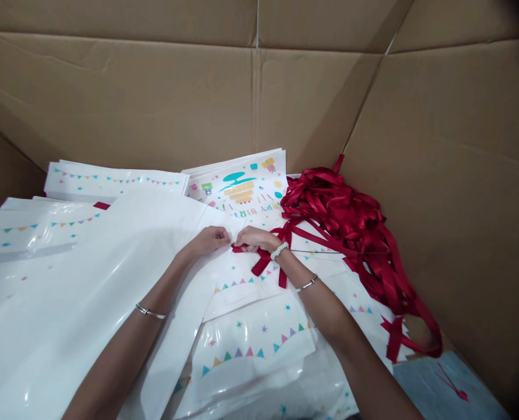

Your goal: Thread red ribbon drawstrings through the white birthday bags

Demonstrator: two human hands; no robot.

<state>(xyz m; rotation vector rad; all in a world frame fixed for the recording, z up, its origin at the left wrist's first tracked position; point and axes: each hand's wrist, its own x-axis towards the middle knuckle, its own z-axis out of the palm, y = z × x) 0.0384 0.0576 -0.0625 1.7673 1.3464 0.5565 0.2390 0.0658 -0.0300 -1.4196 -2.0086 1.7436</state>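
My right hand (253, 238) is closed in a pinch on a short red ribbon (262, 263), whose cut ends hang below the fingers. Close beside it, almost touching, my left hand (213, 239) has its fingers curled shut. It lies over the edge of a large plain white glossy sheet (123, 262); what it pinches is hidden by the fingers. Under both hands are white printed sheets with coloured bunting (237, 353). A big tangled heap of red ribbon (336, 210) lies to the right, with strands running toward my right wrist.
Tall brown cardboard walls (154, 99) enclose the back and sides. Stacks of printed sheets (119, 181) lie at the back left, and a birthday-printed stack (246, 186) leans at the back middle. A grey-blue surface (447, 379) with a small red cord shows at the lower right.
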